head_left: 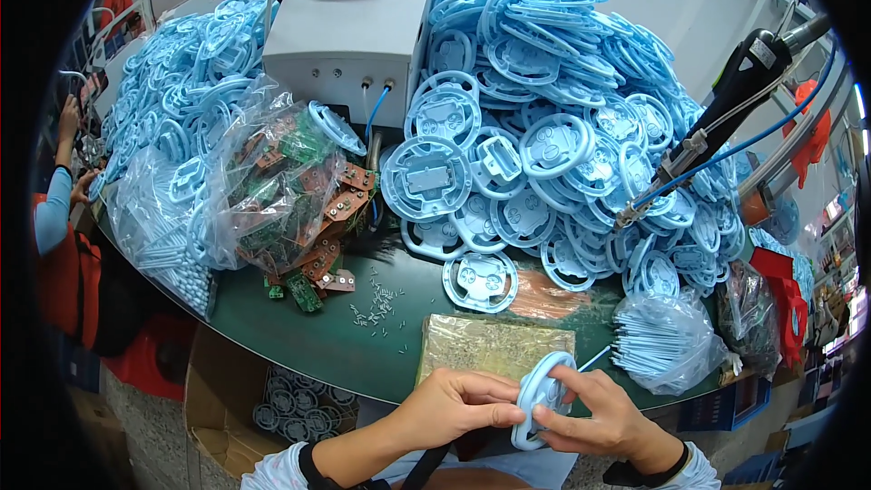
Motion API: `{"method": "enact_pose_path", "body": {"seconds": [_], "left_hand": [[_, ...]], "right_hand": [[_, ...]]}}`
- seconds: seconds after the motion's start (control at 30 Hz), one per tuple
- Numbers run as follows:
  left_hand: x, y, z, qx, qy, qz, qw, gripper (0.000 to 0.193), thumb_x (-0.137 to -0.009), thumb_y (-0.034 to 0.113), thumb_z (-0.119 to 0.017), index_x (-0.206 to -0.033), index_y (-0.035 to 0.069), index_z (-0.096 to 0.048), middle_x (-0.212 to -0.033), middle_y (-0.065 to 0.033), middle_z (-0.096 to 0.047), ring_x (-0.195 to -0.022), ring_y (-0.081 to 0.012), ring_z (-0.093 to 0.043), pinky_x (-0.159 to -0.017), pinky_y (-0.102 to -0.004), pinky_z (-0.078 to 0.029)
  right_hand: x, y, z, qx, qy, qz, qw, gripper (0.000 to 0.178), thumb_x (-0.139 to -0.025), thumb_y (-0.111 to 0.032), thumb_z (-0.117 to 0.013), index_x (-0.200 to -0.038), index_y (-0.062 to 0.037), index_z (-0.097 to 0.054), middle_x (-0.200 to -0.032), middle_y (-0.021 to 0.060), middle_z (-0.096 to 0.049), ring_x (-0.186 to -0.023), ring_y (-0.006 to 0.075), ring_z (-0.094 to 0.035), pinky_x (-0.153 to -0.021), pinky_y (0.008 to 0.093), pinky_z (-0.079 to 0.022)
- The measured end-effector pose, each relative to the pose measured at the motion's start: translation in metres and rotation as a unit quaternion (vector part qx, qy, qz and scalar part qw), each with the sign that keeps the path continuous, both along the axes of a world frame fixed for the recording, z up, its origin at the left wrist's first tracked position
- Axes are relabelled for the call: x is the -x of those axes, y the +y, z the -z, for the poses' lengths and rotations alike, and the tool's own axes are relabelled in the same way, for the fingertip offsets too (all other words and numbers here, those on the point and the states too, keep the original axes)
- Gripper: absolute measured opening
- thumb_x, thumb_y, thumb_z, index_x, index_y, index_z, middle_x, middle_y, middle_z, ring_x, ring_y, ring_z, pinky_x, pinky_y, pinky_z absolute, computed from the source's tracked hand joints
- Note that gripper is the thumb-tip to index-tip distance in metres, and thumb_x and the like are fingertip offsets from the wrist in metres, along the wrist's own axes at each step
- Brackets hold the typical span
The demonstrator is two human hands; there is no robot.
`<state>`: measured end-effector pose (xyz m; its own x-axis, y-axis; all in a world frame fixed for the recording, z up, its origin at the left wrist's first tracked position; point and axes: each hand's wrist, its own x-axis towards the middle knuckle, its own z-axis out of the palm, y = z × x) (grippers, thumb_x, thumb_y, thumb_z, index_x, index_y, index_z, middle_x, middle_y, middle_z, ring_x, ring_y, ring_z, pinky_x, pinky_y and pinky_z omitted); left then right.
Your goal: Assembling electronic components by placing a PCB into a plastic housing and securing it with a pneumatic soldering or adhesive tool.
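Holding a blue wheel point(543, 397) up on its edge, the left hand point(458, 408) pinches one side and the right hand point(603, 417) grips the other, low over the counter point(318, 336) edge. A loose pinch could let it drop into the box point(272, 408) below. The big pile point(562, 118) looks ready to slide.

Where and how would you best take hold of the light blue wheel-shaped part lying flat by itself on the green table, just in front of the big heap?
Probably by the outer rim of the flat wheel-shaped part, from above on its near edge: it lies flat, and that side faces open table rather than the heap.
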<state>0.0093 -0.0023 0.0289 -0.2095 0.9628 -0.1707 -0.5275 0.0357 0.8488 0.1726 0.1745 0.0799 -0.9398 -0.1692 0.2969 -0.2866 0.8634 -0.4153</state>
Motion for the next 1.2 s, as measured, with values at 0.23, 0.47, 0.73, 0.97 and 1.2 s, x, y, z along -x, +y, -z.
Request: {"method": "enact_pose_path", "body": {"seconds": [0.23,0.47,0.73,0.97,1.2], "left_hand": [[0.0,-0.006,-0.012,0.089,0.035,-0.022,0.995,0.032,-0.084,0.01,-0.076,-0.105,-0.004,-0.056,-0.108,-0.0146,-0.066,-0.097,-0.0154,-0.066,-0.082,-0.0268,-0.055],[0.005,-0.026,0.0,0.086,0.06,-0.031,0.994,0.054,-0.08,0.007,-0.078,-0.127,-0.005,-0.055,-0.111,-0.0098,-0.064,-0.1,-0.0142,-0.061,-0.085,-0.0276,-0.051],[-0.004,-0.025,0.009,-0.008,0.249,-0.106,0.963,0.053,-0.079,0.006,-0.078,-0.128,0.001,-0.06,-0.118,-0.013,-0.064,-0.104,-0.0162,-0.061,-0.085,-0.0268,-0.05],[0.049,0.012,-0.005,-0.071,0.352,-0.005,0.933,0.061,-0.088,0.023,-0.069,-0.137,-0.004,-0.045,-0.142,-0.0231,-0.045,-0.135,-0.0342,-0.041,-0.111,-0.0397,-0.033],[0.021,0.038,0.004,-0.041,0.682,0.16,0.712,0.099,-0.069,0.027,-0.083,-0.144,-0.006,-0.027,-0.149,-0.0289,-0.03,-0.134,-0.0451,-0.037,-0.11,-0.0442,-0.036]], "right_hand": [[0.006,-0.008,0.003,-0.087,0.042,0.004,0.995,0.047,-0.068,-0.017,-0.082,-0.112,-0.0127,-0.068,-0.123,0.0155,-0.057,-0.08,0.0251,-0.062,-0.069,0.0359,-0.05],[-0.003,-0.028,0.022,0.635,-0.165,0.215,0.724,0.055,-0.08,-0.006,-0.078,-0.126,0.0021,-0.05,-0.121,0.0112,-0.058,-0.107,0.0186,-0.06,-0.093,0.033,-0.052],[0.026,-0.03,0.026,0.518,-0.094,0.186,0.83,0.023,-0.077,-0.008,-0.081,-0.097,-0.0015,-0.07,-0.092,0.0076,-0.069,-0.079,0.0132,-0.065,-0.068,0.0255,-0.052],[0.041,0.004,0.053,-0.119,0.18,0.023,0.976,0.035,-0.071,-0.01,-0.069,-0.105,-0.0043,-0.066,-0.108,0.0109,-0.067,-0.09,0.0252,-0.066,-0.075,0.0344,-0.057],[0.022,0.013,0.05,-0.076,0.086,-0.026,0.993,0.036,-0.072,-0.022,-0.076,-0.104,-0.0082,-0.068,-0.112,0.0119,-0.066,-0.095,0.028,-0.065,-0.083,0.037,-0.055]]}}
